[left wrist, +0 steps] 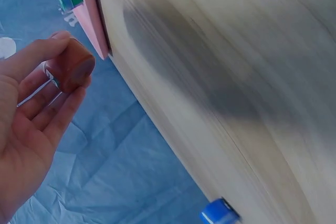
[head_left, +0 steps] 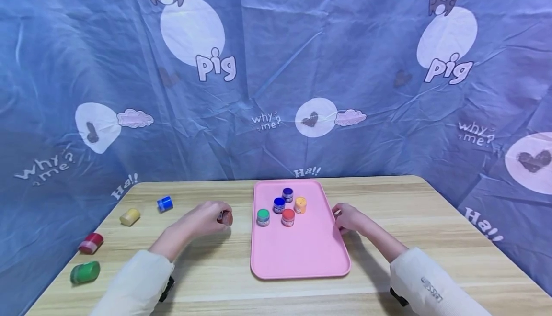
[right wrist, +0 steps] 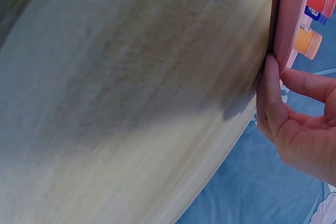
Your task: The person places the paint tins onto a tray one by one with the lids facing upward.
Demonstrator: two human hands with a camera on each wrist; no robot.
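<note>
My left hand (head_left: 209,218) pinches a small brown paint jar (left wrist: 73,69) between thumb and fingers, raised over the table to the left of the pink tray (head_left: 302,258). The jar is tilted on its side. At the tray's right edge, my right hand (head_left: 351,218) grips the rim, thumb at the top and fingers low against the outer side. Upright on the tray are a green jar (head_left: 263,217), a red jar (head_left: 288,217), an orange jar (head_left: 300,205) and two dark blue jars, one nearer (head_left: 279,205) and one farther back (head_left: 287,194).
Along the table's left side lie a blue jar (head_left: 165,204), a yellow jar (head_left: 130,217), a dark red jar (head_left: 91,243) and a green jar (head_left: 85,273), all on their sides. A blue printed cloth (head_left: 276,153) hangs behind the wooden table (head_left: 224,282).
</note>
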